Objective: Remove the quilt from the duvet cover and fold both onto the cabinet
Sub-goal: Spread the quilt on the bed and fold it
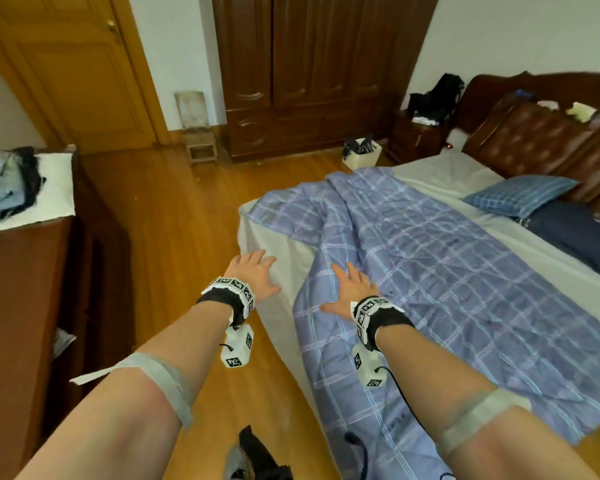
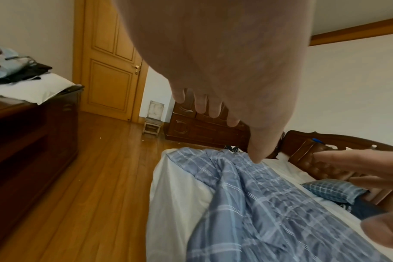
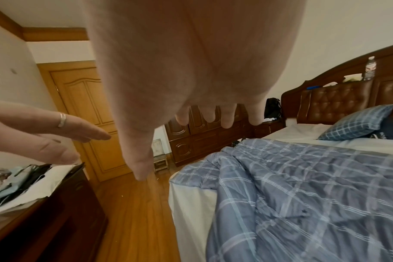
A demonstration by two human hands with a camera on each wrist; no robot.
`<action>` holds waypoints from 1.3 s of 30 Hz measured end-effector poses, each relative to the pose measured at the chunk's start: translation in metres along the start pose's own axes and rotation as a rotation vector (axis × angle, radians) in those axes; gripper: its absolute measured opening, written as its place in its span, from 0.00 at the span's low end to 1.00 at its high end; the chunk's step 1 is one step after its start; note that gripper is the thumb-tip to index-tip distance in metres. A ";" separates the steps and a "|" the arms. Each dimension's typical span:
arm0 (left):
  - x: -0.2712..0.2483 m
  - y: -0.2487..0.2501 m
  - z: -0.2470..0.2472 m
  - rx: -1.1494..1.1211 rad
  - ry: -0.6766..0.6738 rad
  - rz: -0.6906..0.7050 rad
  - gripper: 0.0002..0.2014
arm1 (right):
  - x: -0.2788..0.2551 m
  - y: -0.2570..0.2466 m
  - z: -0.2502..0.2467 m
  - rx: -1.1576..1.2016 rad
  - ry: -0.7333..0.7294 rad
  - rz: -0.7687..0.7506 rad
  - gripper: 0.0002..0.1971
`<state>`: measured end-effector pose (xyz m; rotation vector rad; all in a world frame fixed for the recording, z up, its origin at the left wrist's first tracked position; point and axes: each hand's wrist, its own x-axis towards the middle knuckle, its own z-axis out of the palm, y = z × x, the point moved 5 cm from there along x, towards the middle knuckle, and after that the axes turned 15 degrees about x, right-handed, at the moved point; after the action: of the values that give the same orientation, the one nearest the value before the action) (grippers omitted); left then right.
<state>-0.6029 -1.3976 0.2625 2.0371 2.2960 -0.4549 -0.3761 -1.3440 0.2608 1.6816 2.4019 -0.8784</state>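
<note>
On the far left stands the dark brown wooden cabinet (image 1: 21,271), with a white cloth (image 1: 54,188) and a pile of light blue and black clothes (image 1: 4,181) on its top. Its lower part is cut off by the picture edge.

To the right of the cabinet, the left hand (image 1: 253,271) is stretched forward with the fingers straight and spread, palm down. It holds nothing. It is over the corner of the white bed sheet (image 1: 274,237), but I cannot tell if it touches the sheet. A thin ring (image 3: 61,120) is on one finger.

Further right of the cabinet, the right hand (image 1: 352,291) is also flat and released, with spread fingers, above the blue checked duvet cover (image 1: 447,278). The wrist views suggest a gap under the palm, but contact cannot be judged with certainty.

The duvet cover lies wrinkled across the bed, and its near end hangs over the bed edge toward the wooden floor (image 1: 174,220). The quilt cannot be seen apart from the cover.

Farthest right from the cabinet are a blue checked pillow (image 1: 520,195) and a dark blue cloth (image 1: 575,233), partly cut off.
</note>
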 end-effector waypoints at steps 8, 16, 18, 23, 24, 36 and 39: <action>0.116 -0.162 0.013 -0.025 -0.066 -0.017 0.42 | 0.170 -0.113 0.004 0.041 -0.051 0.041 0.51; 0.311 -0.312 0.006 -0.018 -0.120 -0.088 0.41 | 0.434 -0.200 0.025 0.139 -0.147 0.056 0.49; 0.356 -0.342 -0.001 -0.005 -0.169 -0.078 0.42 | 0.488 -0.228 0.019 0.190 -0.178 0.018 0.44; 0.514 -0.393 -0.048 -0.025 -0.173 -0.018 0.41 | 0.635 -0.274 -0.045 0.226 -0.204 -0.029 0.44; 0.545 -0.393 -0.060 -0.034 -0.157 0.009 0.40 | 0.661 -0.271 -0.066 0.232 -0.190 -0.005 0.43; 0.965 -0.258 -0.139 0.147 0.184 0.702 0.41 | 0.836 -0.126 -0.233 0.439 0.313 0.692 0.43; 1.010 -0.201 -0.170 0.236 0.296 0.986 0.45 | 0.833 -0.120 -0.236 0.560 0.449 0.936 0.46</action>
<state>-0.9104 -0.4005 0.2404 3.1341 1.0571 -0.3607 -0.7505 -0.5576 0.1911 3.0434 1.1926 -1.0849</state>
